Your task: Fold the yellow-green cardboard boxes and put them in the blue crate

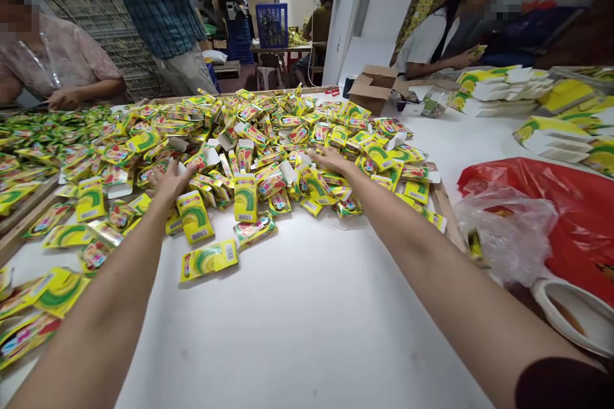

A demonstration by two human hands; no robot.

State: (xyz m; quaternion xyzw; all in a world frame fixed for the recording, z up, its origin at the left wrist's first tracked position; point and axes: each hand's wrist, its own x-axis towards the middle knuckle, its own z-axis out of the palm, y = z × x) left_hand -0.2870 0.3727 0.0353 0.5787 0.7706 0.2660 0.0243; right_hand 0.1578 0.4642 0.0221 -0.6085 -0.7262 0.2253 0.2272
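A wide heap of small yellow printed boxes (pixel 273 131) covers the far part of the white table (pixel 288 326). My left hand (pixel 170 180) rests against the heap's near left side, thumb and fingers apart, some fingertips lost among the boxes. Farther right, my right hand (pixel 330 160) lies over the boxes with its fingers stretched out; nothing is gripped in it. Several boxes have open white end flaps. Between my arms, one yellow box (pixel 209 261) lies flat in front of the heap, near an upright-facing box (pixel 246 198).
Wooden strips (pixel 448 217) border the work area. On the right are a red plastic bag (pixel 575 217), a clear bag (pixel 508 223), a white bowl (pixel 575 313) and stacked flat cartons (pixel 508 89). A cardboard box (pixel 371 91) stands behind. Green packets (pixel 57 124) lie left, near a seated person (pixel 71 64).
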